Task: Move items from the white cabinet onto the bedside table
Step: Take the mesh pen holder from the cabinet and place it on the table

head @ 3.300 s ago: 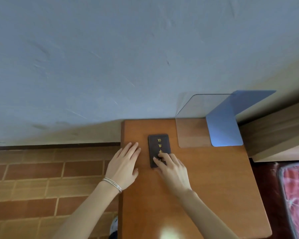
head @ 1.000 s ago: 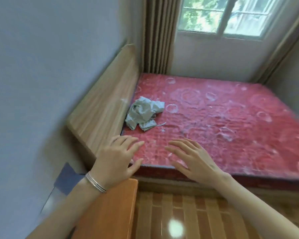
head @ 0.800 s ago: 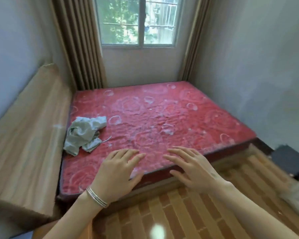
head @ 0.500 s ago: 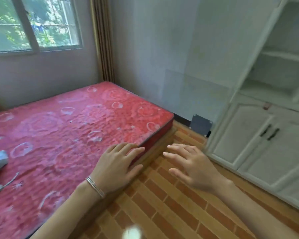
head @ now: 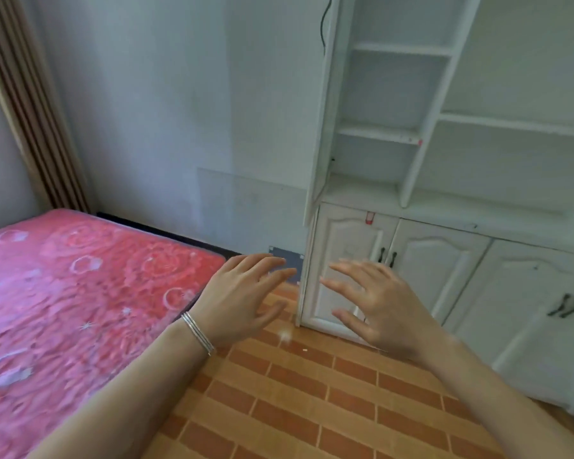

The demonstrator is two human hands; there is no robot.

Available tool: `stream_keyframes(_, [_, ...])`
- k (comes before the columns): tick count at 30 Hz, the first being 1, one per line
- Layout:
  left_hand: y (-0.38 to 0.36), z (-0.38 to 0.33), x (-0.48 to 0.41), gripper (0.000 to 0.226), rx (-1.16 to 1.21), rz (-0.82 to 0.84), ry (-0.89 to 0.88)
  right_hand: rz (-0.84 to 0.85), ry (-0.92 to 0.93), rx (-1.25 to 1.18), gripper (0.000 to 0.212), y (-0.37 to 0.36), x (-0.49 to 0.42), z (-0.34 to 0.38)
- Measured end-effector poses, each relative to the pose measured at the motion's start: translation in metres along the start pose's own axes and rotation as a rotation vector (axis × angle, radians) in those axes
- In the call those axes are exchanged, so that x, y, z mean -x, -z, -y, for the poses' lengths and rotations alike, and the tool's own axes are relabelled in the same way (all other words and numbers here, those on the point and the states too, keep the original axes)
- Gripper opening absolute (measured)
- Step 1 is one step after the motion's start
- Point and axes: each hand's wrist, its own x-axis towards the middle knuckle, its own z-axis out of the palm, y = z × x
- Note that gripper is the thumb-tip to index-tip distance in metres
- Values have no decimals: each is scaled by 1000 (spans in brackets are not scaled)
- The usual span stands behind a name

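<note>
Head view: left hand (head: 242, 299) and right hand (head: 378, 306) hang side by side in the air, fingers spread and relaxed, each holding nothing. White cabinet (head: 444, 260) stands at right against the wall, lower doors closed, open shelves above. Small red item (head: 369, 217) sits at the ledge above the leftmost door, possibly a label; too blurred to identify. Red mattress (head: 80, 276) lies at left. Bracelet (head: 198, 332) circles the left wrist.

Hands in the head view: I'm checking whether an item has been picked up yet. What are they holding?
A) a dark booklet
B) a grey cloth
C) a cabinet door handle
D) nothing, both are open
D: the left hand and the right hand both hover with fingers spread and empty, short of the white cabinet.
</note>
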Motion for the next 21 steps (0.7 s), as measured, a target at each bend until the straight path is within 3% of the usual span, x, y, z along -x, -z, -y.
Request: stream_keyframes(21, [-114, 204, -217, 45, 17, -12, -314, -58, -274, 170, 46, -84, -174, -122])
